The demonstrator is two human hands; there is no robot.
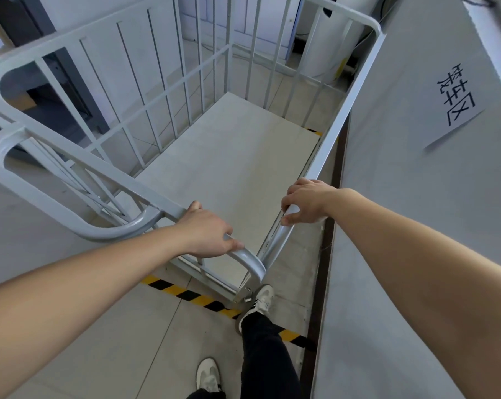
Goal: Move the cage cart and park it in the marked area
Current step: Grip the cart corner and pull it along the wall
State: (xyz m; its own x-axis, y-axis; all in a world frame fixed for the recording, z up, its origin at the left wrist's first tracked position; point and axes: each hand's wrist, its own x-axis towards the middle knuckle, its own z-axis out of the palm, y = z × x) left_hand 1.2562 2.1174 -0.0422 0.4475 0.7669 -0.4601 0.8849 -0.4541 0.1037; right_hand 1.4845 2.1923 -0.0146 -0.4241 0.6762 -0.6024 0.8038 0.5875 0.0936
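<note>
Down by my feet, the yellow-and-black floor tape point(186, 293) ran across the tiles, and my right shoe point(261, 298) was planted right up against the near corner of the cage cart point(232, 156), looked like on the caster area, though I couldn't really make out the wheel. Just above that, my left hand point(207, 236) was wrapped around the rounded near top rail, fingers curled tight on the tube. My right hand point(308, 201) was a bit further along, gripping the top rail on the wall side, thumb hooked under. So both hands were at the near right corner, left one closest to me, and the cart's long axis ran straight away from me, parallel to the grey wall point(401, 197) on my right and sitting just beside it. The near end seemed to be past the tape line, so I'd guess it was basically parked, maybe one last nudge toward the wall left. Nothing was in the cart, just its bare pale deck. Further up, a paper sign point(456, 96) was stuck on the wall, marking the spot I reckon.
</note>
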